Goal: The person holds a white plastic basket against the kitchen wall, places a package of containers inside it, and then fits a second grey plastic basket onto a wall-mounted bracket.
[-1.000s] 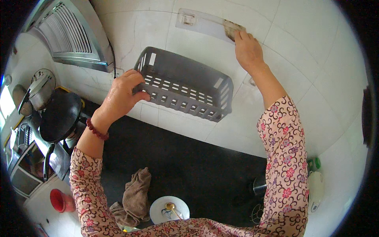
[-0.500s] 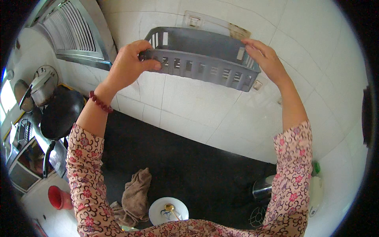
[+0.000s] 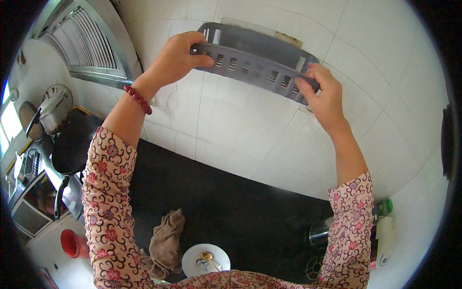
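A grey slotted plastic basket [image 3: 252,69] is up against the white tiled wall, above the black counter. My left hand [image 3: 179,54] grips its left end, thumb on the front side and fingers over the rim. At the other end my right hand [image 3: 323,91] grips the basket too, thumb pressed to the front and fingers behind the rim. Behind the basket's upper edge a clear mounting strip [image 3: 250,28] shows on the tiles, with a brown-stained patch at its right. How the basket's back meets the wall is hidden.
On the black counter [image 3: 260,212] lie a brown cloth [image 3: 167,241] and a white plate [image 3: 192,262] with a gold spoon. A metal pot [image 3: 320,231] stands by my right sleeve. Leftward are a black wok [image 3: 72,151], a range hood [image 3: 89,45] and a red container [image 3: 72,243].
The basket has moved up and closer to the wall strip, its left end shifting right. My right hand has gone from fingertips on the end to a grip with the thumb in front.
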